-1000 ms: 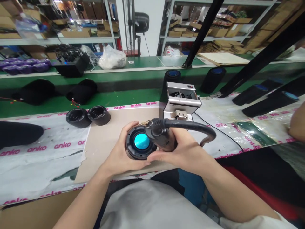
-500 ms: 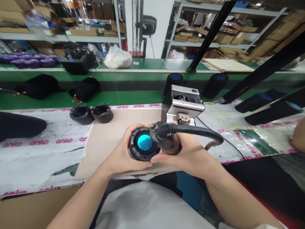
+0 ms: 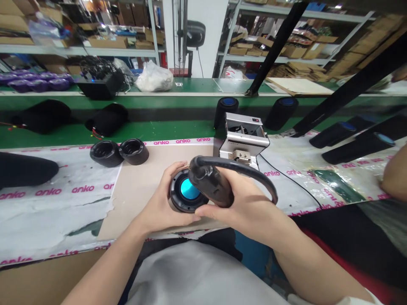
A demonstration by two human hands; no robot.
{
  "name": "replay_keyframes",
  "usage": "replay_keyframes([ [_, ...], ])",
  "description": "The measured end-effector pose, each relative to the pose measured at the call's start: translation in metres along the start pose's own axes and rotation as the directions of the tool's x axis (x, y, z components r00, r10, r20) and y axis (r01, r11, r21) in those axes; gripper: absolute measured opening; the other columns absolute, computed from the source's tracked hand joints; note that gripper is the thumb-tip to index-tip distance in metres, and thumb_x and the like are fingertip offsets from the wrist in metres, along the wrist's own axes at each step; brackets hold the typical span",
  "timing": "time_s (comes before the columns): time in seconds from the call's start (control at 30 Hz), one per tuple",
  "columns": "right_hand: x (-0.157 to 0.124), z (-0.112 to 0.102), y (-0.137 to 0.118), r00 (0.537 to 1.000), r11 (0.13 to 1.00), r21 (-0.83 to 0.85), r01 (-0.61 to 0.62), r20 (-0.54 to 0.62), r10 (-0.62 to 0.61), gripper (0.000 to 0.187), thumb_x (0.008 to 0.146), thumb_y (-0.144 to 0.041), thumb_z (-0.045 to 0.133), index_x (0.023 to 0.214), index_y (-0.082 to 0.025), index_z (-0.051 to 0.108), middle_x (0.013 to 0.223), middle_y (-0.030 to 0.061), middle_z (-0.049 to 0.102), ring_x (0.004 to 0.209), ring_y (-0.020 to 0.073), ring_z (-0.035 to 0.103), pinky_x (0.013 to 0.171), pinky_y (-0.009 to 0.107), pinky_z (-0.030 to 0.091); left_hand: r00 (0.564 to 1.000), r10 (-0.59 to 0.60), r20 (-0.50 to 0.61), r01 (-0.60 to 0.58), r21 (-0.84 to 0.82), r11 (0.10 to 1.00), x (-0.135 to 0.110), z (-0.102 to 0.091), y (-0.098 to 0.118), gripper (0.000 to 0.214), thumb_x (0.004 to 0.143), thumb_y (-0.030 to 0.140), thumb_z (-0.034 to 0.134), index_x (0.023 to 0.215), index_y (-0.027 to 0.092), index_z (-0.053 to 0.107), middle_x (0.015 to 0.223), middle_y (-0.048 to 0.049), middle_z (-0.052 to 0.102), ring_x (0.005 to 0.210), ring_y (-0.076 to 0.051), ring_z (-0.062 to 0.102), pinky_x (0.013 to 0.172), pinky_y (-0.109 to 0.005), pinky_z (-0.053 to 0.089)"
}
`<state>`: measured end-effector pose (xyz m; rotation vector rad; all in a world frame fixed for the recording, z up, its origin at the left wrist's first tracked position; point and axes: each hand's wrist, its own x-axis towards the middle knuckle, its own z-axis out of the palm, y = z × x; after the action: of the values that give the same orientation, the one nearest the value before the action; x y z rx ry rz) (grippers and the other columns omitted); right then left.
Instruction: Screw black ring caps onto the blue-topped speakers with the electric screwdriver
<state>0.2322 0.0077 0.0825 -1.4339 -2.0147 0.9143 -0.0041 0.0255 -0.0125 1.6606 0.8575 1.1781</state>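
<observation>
My left hand (image 3: 157, 207) cups a round black speaker part (image 3: 187, 190) with a shiny cyan-blue centre. My right hand (image 3: 246, 207) grips a black corded electric screwdriver (image 3: 210, 184), whose body lies across the right side of the round part. The tool's tip is hidden, so I cannot tell whether it touches the part. Its black cable (image 3: 241, 164) arcs over my right hand and down to the right.
Behind my hands stands a silver screw feeder (image 3: 243, 135) on a tan board (image 3: 149, 182). Two black rings (image 3: 119, 152) sit left. Black cylindrical speakers (image 3: 359, 148) lie right, near a co-worker's hand (image 3: 396, 173).
The screwdriver has tilted and shifted left over the round part, hiding more of its right side. The cable's loop has swung inward and upward. Both hands keep their hold.
</observation>
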Motion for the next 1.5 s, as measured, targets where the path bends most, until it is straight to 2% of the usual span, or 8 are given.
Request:
replay_keyframes([
  [0.47,0.015,-0.011,-0.003,0.992,0.996,-0.044,0.083,0.103,-0.078,0.053,0.082,-0.044,0.093,0.130,-0.034,0.071,0.132,0.0001,0.078,0.113,0.0273,0.077,0.082,0.035,0.059,0.998,0.014,-0.067,-0.016,-0.029,0.999,-0.006,0.001,-0.010,0.113,0.054,0.068,0.106,0.150,0.031,0.059,0.152,-0.0143,0.066,0.145,-0.047,0.063,0.124,-0.068,0.052],
  [0.73,0.018,-0.024,0.013,0.993,0.916,0.400,-0.041,-0.088,0.083,0.067,0.069,-0.034,0.103,0.127,-0.028,0.071,0.088,-0.0023,0.074,0.073,0.0197,0.069,0.070,0.035,0.057,0.992,0.056,-0.114,-0.057,-0.005,0.998,0.003,0.009,0.004,0.085,0.074,0.051,0.100,0.144,0.025,0.059,0.148,-0.0163,0.071,0.135,-0.036,0.072,0.113,-0.049,0.060],
  [0.83,0.010,-0.045,0.033,0.866,0.644,0.748,0.158,-0.419,0.274,0.047,0.077,-0.038,0.100,0.108,-0.029,0.067,0.094,0.0002,0.075,0.060,0.0141,0.059,0.057,0.030,0.050,0.989,0.091,-0.118,-0.089,0.025,0.996,0.003,0.011,0.005,0.084,0.076,0.049,0.097,0.145,0.023,0.057,0.146,-0.0181,0.071,0.134,-0.036,0.073,0.112,-0.048,0.060],
  [0.97,-0.010,-0.076,0.057,0.642,0.440,0.767,0.467,-0.636,0.428,0.029,0.092,-0.052,0.088,0.092,-0.028,0.072,0.088,0.0017,0.065,0.069,0.0131,0.055,0.079,0.028,0.058,0.984,0.122,-0.130,-0.114,0.063,0.991,0.004,0.010,0.007,0.084,0.076,0.054,0.096,0.145,0.022,0.058,0.143,-0.0180,0.072,0.130,-0.037,0.074,0.110,-0.048,0.060],
  [1.1,-0.025,-0.091,0.061,0.728,0.689,0.681,0.248,-0.600,0.332,0.047,0.082,-0.080,0.083,0.084,-0.033,0.075,0.061,-0.0022,0.041,0.053,0.0157,0.041,0.075,0.040,0.056,0.993,0.072,-0.099,-0.068,0.043,0.997,0.004,0.006,0.006,0.085,0.076,0.055,0.096,0.146,0.023,0.059,0.144,-0.0172,0.071,0.130,-0.037,0.073,0.108,-0.048,0.062],
  [1.2,-0.021,-0.089,0.048,0.806,0.894,0.448,0.013,-0.534,0.256,0.052,0.076,-0.082,0.085,0.097,-0.035,0.079,0.067,0.0049,0.059,0.068,0.0271,0.066,0.071,0.043,0.056,0.982,0.131,-0.136,-0.123,0.064,0.990,0.004,0.008,-0.002,0.086,0.076,0.058,0.097,0.147,0.024,0.061,0.141,-0.0157,0.071,0.130,-0.037,0.072,0.111,-0.050,0.060],
  [1.33,0.000,-0.087,0.029,0.829,0.949,0.309,-0.070,-0.511,0.227,0.060,0.068,-0.075,0.095,0.112,-0.036,0.078,0.081,0.0074,0.072,0.087,0.0348,0.077,0.070,0.043,0.061,0.922,0.302,-0.241,-0.283,0.111,0.953,0.014,0.021,-0.015,0.086,0.072,0.069,0.095,0.138,0.023,0.067,0.125,-0.0114,0.074,0.115,-0.035,0.076,0.105,-0.052,0.062],
  [1.5,0.022,-0.105,0.020,0.826,0.929,0.360,-0.085,-0.496,0.268,0.065,0.068,-0.080,0.091,0.112,-0.036,0.073,0.082,0.0051,0.072,0.091,0.0354,0.078,0.070,0.043,0.063,0.942,0.243,-0.233,-0.222,0.112,0.969,0.030,0.040,-0.018,0.102,0.059,0.090,0.088,0.135,0.025,0.064,0.129,-0.0128,0.072,0.116,-0.036,0.076,0.106,-0.054,0.062],
])
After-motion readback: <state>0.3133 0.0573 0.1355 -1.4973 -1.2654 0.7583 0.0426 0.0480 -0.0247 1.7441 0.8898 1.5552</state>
